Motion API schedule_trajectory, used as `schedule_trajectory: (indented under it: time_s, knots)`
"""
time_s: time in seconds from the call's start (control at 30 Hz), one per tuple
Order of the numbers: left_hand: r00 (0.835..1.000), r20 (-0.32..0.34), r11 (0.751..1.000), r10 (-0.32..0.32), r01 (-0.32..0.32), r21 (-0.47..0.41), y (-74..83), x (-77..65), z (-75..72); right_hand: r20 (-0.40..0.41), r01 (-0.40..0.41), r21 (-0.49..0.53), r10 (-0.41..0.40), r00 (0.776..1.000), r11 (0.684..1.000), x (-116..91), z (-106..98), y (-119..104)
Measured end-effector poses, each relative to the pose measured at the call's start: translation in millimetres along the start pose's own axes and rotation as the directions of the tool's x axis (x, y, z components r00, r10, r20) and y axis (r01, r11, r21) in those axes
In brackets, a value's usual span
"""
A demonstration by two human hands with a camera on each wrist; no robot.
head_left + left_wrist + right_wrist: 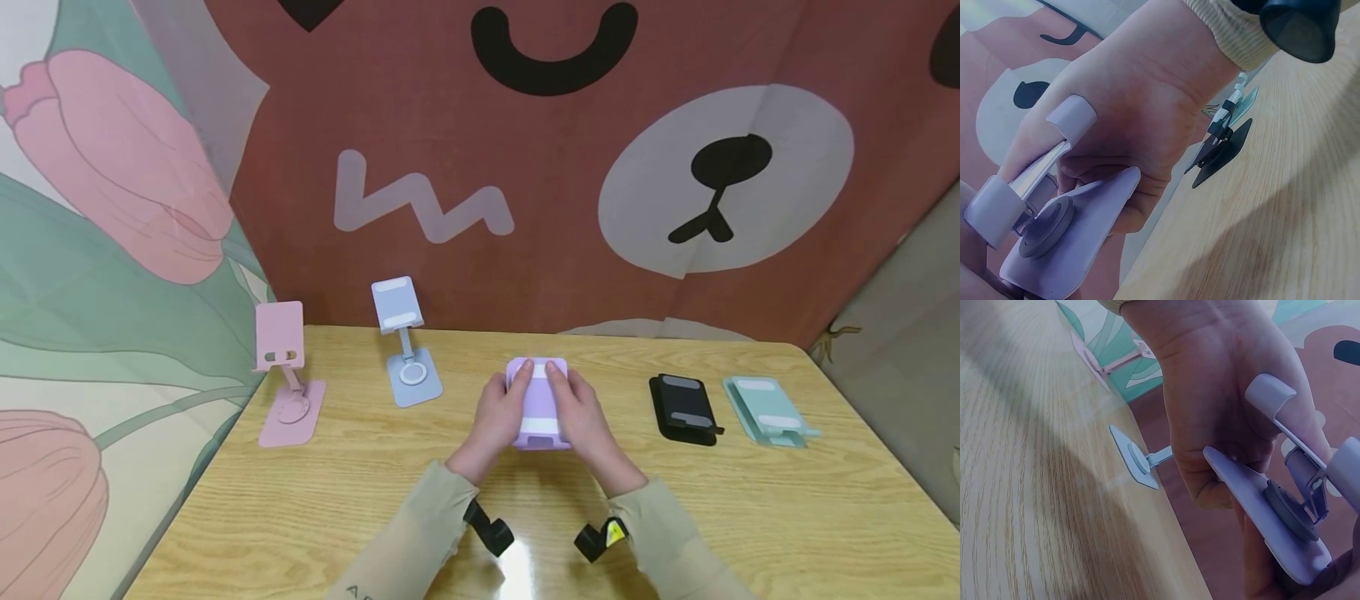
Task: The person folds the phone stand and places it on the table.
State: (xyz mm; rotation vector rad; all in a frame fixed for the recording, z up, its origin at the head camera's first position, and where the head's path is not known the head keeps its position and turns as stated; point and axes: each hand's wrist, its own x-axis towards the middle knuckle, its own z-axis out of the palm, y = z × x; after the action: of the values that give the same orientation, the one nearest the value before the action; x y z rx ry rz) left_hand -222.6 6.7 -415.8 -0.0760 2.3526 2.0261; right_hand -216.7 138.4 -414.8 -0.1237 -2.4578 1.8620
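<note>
Between both hands is a purple phone stand (540, 408), its hooked lip facing the person. My left hand (495, 417) grips its left edge and my right hand (587, 417) its right edge, each with the thumb on the top plate. The wrist views show fingers around the flat base (1097, 212) and a round swivel disc (1291, 509) on it. The top plate stands slightly apart from the base, joined by a short hinged arm. The stand is held above the wooden table.
On the left stand an unfolded pink phone stand (281, 333) and an unfolded blue one (415, 379). To the right lie a folded black stand (684, 404) and a folded mint-green one (767, 404). A printed cloth (555, 208) hangs behind the table (360, 483).
</note>
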Motion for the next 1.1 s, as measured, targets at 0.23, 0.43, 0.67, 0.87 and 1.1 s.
schedule_trajectory:
  time_s: [0.23, 0.43, 0.67, 0.87, 1.1]
  knots:
    - [1.0, -0.016, 1.0, 0.011, -0.011, -0.013, -1.2, -0.1, 2.2, -0.01, 0.029, 0.025, -0.029, 1.0, 0.999, -1.0, 0.5, 1.0]
    - [1.0, -0.027, 1.0, 0.011, -0.011, -0.005, -1.1, 0.1, 2.4, -0.018, 0.044, 0.048, -0.043, 0.999, 0.998, -1.1, 0.9, 3.0]
    - [0.999, -0.032, 1.0, 0.027, -0.027, 0.01, -2.5, 0.8, 2.8, -0.023, 0.059, 0.055, -0.058, 0.998, 0.997, -1.7, 1.0, 3.5]
    - [0.998, -0.04, 0.999, 0.039, -0.039, -0.004, -2.5, 0.7, 4.2, -0.023, 0.06, 0.04, -0.059, 0.998, 0.997, -0.9, 0.4, 4.0]
    - [0.998, -0.028, 0.998, 0.054, -0.054, -0.011, -2.2, -1.6, 4.4, -0.037, 0.048, 0.03, -0.046, 0.998, 0.998, -0.6, 0.8, 5.9]
